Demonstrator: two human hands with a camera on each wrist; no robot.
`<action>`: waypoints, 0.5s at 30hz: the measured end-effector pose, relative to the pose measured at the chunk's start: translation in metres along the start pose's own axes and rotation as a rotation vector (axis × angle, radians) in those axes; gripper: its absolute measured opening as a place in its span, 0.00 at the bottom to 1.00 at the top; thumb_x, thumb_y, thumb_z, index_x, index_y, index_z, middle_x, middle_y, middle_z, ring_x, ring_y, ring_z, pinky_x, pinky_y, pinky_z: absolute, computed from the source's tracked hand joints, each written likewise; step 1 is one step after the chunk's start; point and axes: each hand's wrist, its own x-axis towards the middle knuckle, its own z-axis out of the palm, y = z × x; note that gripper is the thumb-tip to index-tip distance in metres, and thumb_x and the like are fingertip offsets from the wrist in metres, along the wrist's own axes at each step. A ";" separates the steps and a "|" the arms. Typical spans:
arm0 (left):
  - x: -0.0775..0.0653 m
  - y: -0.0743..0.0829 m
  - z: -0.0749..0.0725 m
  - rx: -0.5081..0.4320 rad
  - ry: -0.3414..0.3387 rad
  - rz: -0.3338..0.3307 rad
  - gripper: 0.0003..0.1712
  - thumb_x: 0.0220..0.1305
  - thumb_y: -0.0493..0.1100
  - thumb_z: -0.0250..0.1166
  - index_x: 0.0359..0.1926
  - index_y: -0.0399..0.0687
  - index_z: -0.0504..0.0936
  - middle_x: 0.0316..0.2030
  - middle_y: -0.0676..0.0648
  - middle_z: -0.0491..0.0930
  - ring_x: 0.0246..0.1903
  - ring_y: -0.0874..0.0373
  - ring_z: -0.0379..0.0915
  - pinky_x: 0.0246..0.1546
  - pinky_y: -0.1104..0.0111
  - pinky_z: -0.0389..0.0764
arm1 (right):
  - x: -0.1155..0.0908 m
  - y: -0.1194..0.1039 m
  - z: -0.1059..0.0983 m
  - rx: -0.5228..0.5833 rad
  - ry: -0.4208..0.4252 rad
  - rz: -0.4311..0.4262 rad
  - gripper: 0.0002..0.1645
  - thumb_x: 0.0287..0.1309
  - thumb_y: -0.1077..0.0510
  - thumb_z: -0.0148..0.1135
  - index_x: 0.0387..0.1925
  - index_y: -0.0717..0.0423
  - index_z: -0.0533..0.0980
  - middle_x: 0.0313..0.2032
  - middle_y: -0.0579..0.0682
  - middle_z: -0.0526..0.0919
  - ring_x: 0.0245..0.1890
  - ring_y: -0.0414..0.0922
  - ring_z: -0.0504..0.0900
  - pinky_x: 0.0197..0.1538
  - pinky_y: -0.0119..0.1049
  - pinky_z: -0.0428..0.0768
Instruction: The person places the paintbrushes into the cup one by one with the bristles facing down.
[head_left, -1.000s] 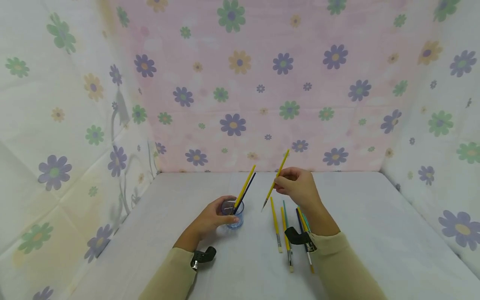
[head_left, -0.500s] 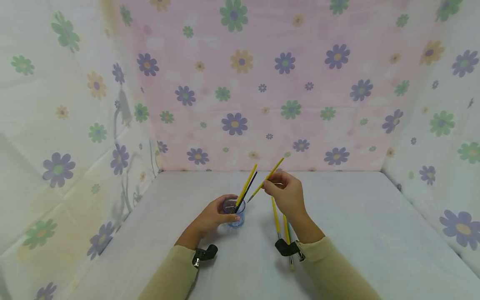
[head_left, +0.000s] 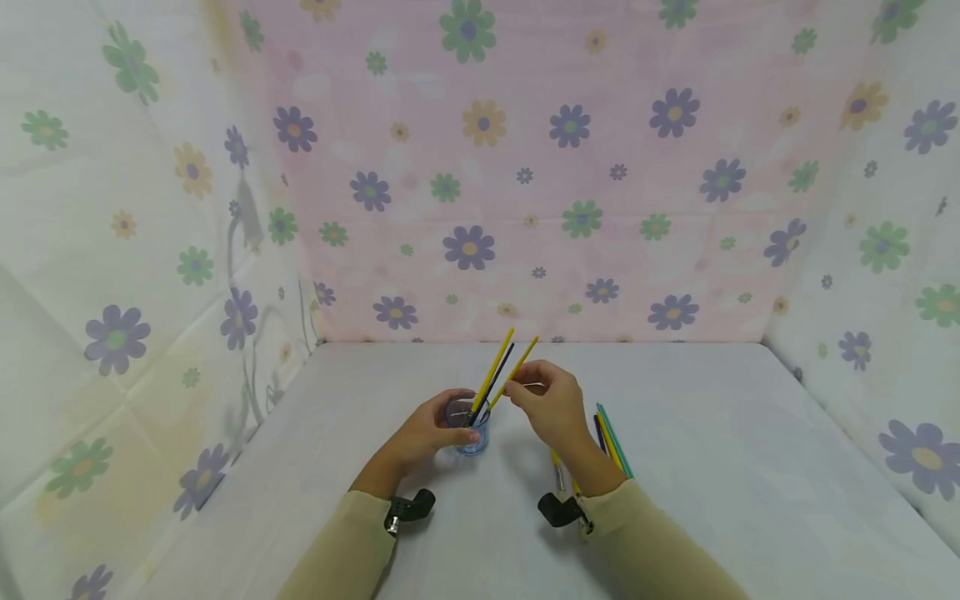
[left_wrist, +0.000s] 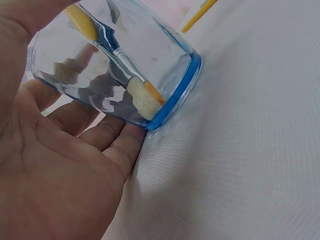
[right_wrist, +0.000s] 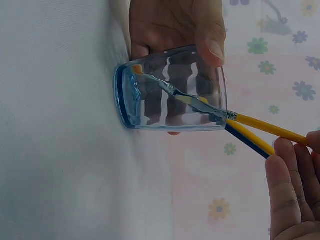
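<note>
My left hand [head_left: 422, 433] grips a clear drinking glass [head_left: 472, 443] with a blue base [right_wrist: 121, 97], standing on the table. In it lean a yellow-handled paintbrush [head_left: 496, 367] and a dark-handled paintbrush [head_left: 500, 375], their bristles down near the bottom in the left wrist view. My right hand [head_left: 553, 407] pinches another yellow paintbrush [right_wrist: 270, 126] by its handle, just right of the glass. That brush slants, and its bristle end is inside the rim in the right wrist view. Part of my right fingers lies outside that view.
Several paintbrushes with yellow, dark and teal [head_left: 617, 443] handles lie on the white table [head_left: 712, 433], partly hidden under my right forearm. Flower-patterned cloth [head_left: 420, 167] walls in the back and both sides. A small black camera sits on each wrist.
My right hand has moved left with the yellow paintbrush and lowered its bristle end into the glass. The left hand keeps its grip, and the glass stays almost in place.
</note>
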 end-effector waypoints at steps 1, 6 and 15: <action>0.000 0.000 0.000 -0.003 -0.002 0.001 0.39 0.51 0.44 0.74 0.63 0.61 0.67 0.59 0.51 0.74 0.59 0.54 0.71 0.60 0.57 0.71 | 0.000 0.001 0.001 -0.006 0.000 0.001 0.09 0.54 0.52 0.69 0.36 0.47 0.79 0.35 0.44 0.84 0.35 0.40 0.86 0.39 0.35 0.83; 0.001 -0.001 -0.001 -0.022 -0.013 0.008 0.39 0.51 0.43 0.74 0.63 0.61 0.67 0.59 0.52 0.74 0.60 0.55 0.71 0.60 0.57 0.71 | -0.002 0.004 0.006 -0.050 -0.013 0.014 0.09 0.54 0.50 0.69 0.35 0.46 0.79 0.35 0.42 0.84 0.34 0.39 0.85 0.38 0.35 0.83; 0.001 -0.004 -0.002 -0.026 -0.024 0.027 0.38 0.53 0.42 0.73 0.64 0.60 0.66 0.59 0.50 0.75 0.59 0.54 0.72 0.60 0.56 0.71 | -0.006 0.011 0.014 -0.108 -0.047 0.034 0.08 0.53 0.50 0.69 0.34 0.44 0.79 0.34 0.41 0.84 0.33 0.37 0.85 0.36 0.35 0.83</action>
